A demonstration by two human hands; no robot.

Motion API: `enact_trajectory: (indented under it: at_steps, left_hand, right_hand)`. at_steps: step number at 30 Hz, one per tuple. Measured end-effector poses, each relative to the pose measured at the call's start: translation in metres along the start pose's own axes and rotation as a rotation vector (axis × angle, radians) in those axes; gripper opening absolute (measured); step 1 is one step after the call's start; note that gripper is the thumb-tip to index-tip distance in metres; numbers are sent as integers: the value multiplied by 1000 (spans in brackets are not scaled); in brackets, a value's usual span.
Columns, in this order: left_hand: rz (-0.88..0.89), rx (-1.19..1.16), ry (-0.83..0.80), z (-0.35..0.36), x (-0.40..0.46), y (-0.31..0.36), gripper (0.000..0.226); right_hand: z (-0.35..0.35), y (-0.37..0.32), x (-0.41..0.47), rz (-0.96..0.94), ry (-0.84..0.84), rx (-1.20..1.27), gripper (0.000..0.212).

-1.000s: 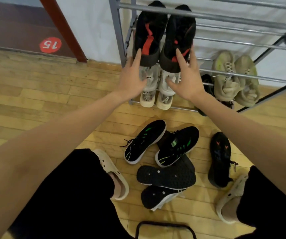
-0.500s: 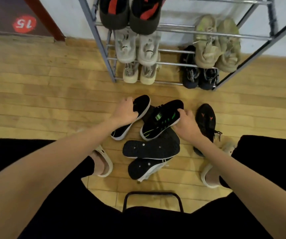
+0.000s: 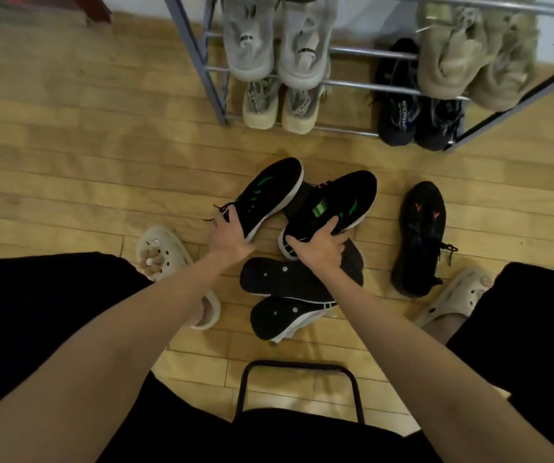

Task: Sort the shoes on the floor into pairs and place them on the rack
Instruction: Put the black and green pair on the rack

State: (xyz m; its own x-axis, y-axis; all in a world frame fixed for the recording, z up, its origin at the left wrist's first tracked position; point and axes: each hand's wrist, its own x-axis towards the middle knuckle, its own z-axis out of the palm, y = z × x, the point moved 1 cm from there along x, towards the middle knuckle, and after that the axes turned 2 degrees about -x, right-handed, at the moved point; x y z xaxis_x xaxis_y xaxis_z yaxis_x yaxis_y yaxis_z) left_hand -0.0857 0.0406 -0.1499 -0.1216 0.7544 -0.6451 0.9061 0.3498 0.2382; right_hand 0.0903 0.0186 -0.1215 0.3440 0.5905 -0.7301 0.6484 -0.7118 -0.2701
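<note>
Two black sneakers with green marks lie on the wooden floor below the rack. My left hand [image 3: 230, 233] grips the heel of the left green-marked sneaker [image 3: 270, 192]. My right hand [image 3: 319, 248] grips the heel of the right green-marked sneaker [image 3: 339, 203]. Under my right hand lie two black shoes turned sole up [image 3: 279, 279], stacked one over the other. A black sneaker with red marks [image 3: 421, 235] lies alone to the right. The metal shoe rack [image 3: 202, 58] stands at the top, holding grey, beige, black and olive pairs.
My feet wear cream clogs, the left one [image 3: 165, 252] beside my left hand, the right one [image 3: 456, 292] next to the red-marked sneaker. A black metal stool frame [image 3: 299, 365] sits between my legs. Bare wooden floor stretches to the left.
My hands dropped from the black-and-red pair on the rack down to the floor. They have closed on the heels of the two green-marked sneakers. The view tilted downward.
</note>
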Motion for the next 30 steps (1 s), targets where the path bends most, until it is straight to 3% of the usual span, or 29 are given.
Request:
enact_trajectory:
  at_steps: [7, 14, 20, 23, 26, 28, 30]
  left_hand:
    - [-62, -103, -39, 2, 30, -22, 118]
    - [-84, -107, -56, 9, 39, -22, 118]
    - [-122, -161, -25, 12, 32, -19, 119]
    - [-163, -231, -54, 3, 21, -14, 114]
    - [-187, -303, -122, -10, 10, -8, 106]
    - [-178, -382, -139, -22, 2, 1, 99]
    - [-175, -525, -158, -37, -7, 13, 93]
  right_hand:
    - [24, -20, 21, 234, 63, 14, 132]
    - [27, -32, 32, 270, 38, -49, 134]
    - [18, -31, 36, 285, -38, 41, 123]
    - [0, -25, 33, 257, -102, 177, 120]
    - [-27, -10, 31, 230, -166, 467, 121]
    - [-51, -1, 18, 221, -163, 643, 100]
    - [-80, 1, -7, 212, -173, 789, 57]
